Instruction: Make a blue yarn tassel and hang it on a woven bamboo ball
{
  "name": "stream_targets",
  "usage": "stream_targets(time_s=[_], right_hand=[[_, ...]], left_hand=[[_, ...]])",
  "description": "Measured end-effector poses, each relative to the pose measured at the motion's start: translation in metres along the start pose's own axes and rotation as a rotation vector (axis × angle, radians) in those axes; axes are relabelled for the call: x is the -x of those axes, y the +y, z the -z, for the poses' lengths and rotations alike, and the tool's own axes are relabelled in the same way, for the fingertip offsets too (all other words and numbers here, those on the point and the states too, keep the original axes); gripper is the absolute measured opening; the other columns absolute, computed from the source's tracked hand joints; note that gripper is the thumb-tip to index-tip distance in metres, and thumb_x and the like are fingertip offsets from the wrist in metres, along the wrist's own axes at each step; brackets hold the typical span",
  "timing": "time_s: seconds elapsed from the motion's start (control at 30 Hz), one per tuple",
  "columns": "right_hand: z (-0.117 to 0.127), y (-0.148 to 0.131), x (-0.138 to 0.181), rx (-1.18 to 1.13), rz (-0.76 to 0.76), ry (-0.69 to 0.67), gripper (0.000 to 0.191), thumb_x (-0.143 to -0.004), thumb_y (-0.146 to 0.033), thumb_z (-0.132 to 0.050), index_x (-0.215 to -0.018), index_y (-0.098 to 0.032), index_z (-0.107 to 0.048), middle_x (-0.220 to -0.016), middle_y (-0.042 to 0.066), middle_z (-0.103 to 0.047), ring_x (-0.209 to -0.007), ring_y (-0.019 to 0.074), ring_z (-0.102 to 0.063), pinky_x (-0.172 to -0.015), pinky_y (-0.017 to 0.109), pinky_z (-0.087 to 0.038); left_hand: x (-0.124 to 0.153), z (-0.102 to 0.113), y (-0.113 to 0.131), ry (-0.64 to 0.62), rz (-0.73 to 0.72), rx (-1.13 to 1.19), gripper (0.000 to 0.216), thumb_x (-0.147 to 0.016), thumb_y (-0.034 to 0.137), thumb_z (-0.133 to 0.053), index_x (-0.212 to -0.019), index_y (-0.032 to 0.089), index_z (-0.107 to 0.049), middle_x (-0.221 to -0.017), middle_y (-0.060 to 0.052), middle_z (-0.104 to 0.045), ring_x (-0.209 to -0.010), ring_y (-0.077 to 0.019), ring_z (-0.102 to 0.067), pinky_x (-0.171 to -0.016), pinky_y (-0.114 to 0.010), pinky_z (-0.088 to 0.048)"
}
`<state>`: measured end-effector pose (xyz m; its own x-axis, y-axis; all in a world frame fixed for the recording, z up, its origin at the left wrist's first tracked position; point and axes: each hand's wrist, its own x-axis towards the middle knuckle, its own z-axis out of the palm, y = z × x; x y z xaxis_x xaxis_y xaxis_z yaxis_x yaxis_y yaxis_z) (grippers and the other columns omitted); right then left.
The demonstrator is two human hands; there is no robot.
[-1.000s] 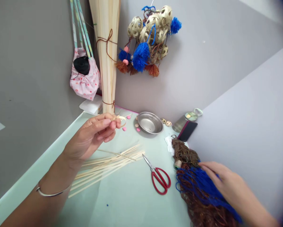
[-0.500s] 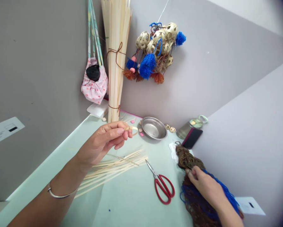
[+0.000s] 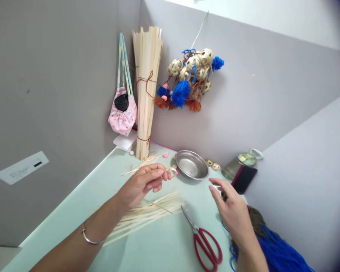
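Observation:
My left hand (image 3: 147, 183) is raised above the table, its thumb and fingers pinched on a small loop of pale bamboo strip (image 3: 173, 172). Under it lie several loose bamboo strips (image 3: 147, 215) in a spread bunch. My right hand (image 3: 230, 206) is open, thumb and forefinger apart, with nothing visible between them. It is in the air over the table's right side, in front of blue and brown yarn (image 3: 277, 245). A pair of red-handled scissors (image 3: 204, 241) lies between the two arms, blades pointing away from me.
A metal bowl (image 3: 191, 165) stands behind the hands, two small woven balls (image 3: 212, 164) beside it. A phone (image 3: 244, 179) leans on a greenish jug (image 3: 233, 166). A tied bamboo bundle (image 3: 147, 94) stands in the corner. Woven balls with tassels (image 3: 192, 68) and a pink pouch (image 3: 124, 117) hang on the walls.
My right hand has come off the yarn, moved up and away from it, and opened. The left hand still pinches the loop. The view has tilted upward.

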<state>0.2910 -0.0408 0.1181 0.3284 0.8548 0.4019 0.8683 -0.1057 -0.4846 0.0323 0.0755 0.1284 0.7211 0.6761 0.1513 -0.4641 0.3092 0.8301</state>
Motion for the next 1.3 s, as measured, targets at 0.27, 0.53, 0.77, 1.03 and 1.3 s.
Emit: stream_targets(time_s=[0.27,0.53,0.77,1.03,1.3], right_hand=[[-0.03,-0.106,0.006,-0.552,0.121,0.086,0.016,-0.094,-0.026,-0.055,-0.108,-0.024,-0.061,-0.103,0.006,-0.063,-0.086,0.0176,-0.063,-0.075,0.029,-0.052],[-0.04,-0.102,0.005,-0.344,0.211,-0.076,0.028,-0.096,-0.022,-0.048,-0.121,-0.023,-0.059,-0.09,0.004,-0.055,-0.065,0.0129,-0.054,-0.059,0.023,-0.048],[-0.042,-0.098,0.005,-0.272,0.16,-0.072,0.02,-0.096,-0.024,-0.047,-0.088,-0.023,-0.066,-0.075,0.001,-0.051,-0.062,0.013,-0.053,-0.056,0.022,-0.044],[-0.049,-0.095,0.009,-0.252,0.279,0.21,0.019,-0.092,-0.016,-0.051,-0.099,-0.024,-0.067,-0.121,0.012,-0.057,-0.1,0.0225,-0.06,-0.082,0.035,-0.05],[-0.025,-0.109,0.01,-0.702,0.209,-0.109,0.018,-0.091,-0.022,-0.051,-0.073,-0.021,-0.054,-0.108,0.008,-0.063,-0.103,0.0234,-0.059,-0.092,0.039,-0.046]], left_hand=[[-0.006,-0.012,-0.022,0.073,0.069,0.12,0.021,-0.09,0.029,-0.057,-0.081,0.013,-0.067,-0.078,0.001,-0.049,-0.048,-0.0014,-0.017,-0.05,-0.019,-0.025],[-0.008,-0.016,-0.034,0.109,0.077,0.11,0.023,-0.092,0.034,-0.055,-0.078,0.016,-0.057,-0.065,0.005,-0.043,-0.046,-0.0036,-0.019,-0.05,-0.019,-0.027],[-0.008,-0.015,-0.038,0.022,0.104,-0.038,0.028,-0.091,0.039,-0.054,-0.074,0.018,-0.051,-0.054,0.008,-0.03,-0.047,-0.007,-0.024,-0.054,-0.022,-0.031],[-0.013,-0.007,-0.034,0.116,0.087,-0.012,0.025,-0.089,0.035,-0.056,-0.073,0.016,-0.056,-0.056,0.006,-0.033,-0.049,-0.0073,-0.018,-0.054,-0.022,-0.031],[-0.008,-0.007,-0.024,0.153,-0.071,-0.494,0.027,-0.089,0.037,-0.055,-0.073,0.017,-0.061,-0.068,0.001,-0.049,-0.06,-0.0108,-0.041,-0.059,-0.024,-0.031]])
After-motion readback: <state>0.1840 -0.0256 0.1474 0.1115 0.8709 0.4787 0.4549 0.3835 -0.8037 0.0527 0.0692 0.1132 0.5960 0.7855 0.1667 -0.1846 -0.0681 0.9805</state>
